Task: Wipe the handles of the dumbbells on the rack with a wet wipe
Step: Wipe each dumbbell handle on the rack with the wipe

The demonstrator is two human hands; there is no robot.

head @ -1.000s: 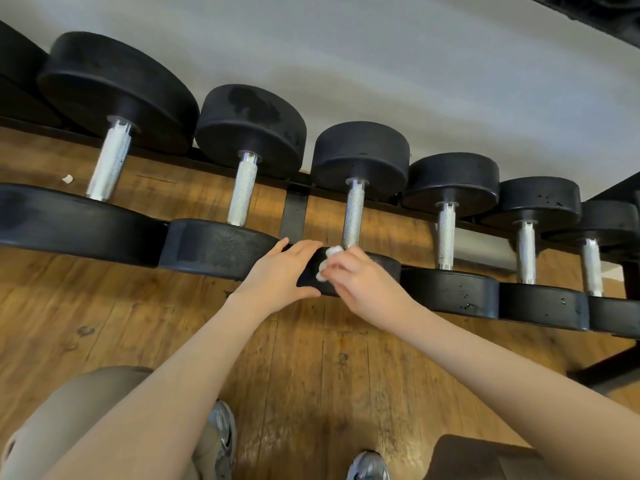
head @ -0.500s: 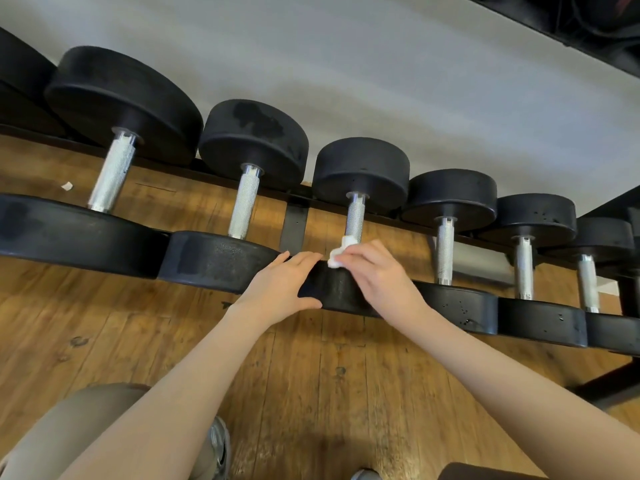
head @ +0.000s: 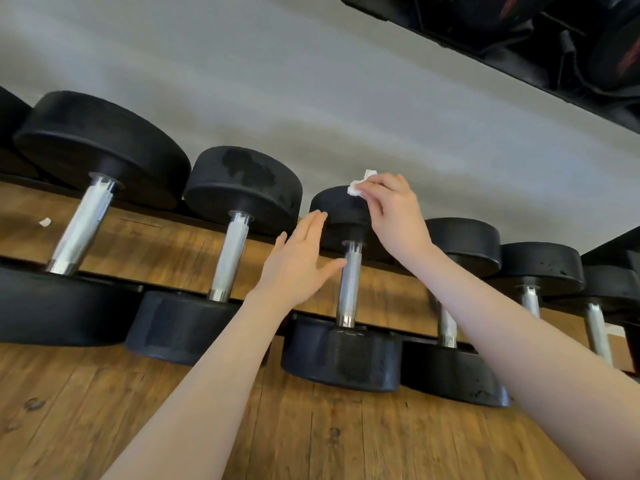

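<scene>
Dumbbell handle (head: 349, 285) lengthwise away from viewer; wet wipe (head: 358, 186) in right hand (head: 393, 216)

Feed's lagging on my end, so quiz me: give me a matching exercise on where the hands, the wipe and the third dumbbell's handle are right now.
Things:
1. left hand
2. right hand
3. wet wipe
4. third dumbbell's handle

States:
A. pinched in fingertips over the far weight head
B. bare, nothing gripping it
C. fingers straight, holding nothing
D. raised above the handle, pinching something white

Pairs: 1-C, 2-D, 3-A, 4-B
</scene>
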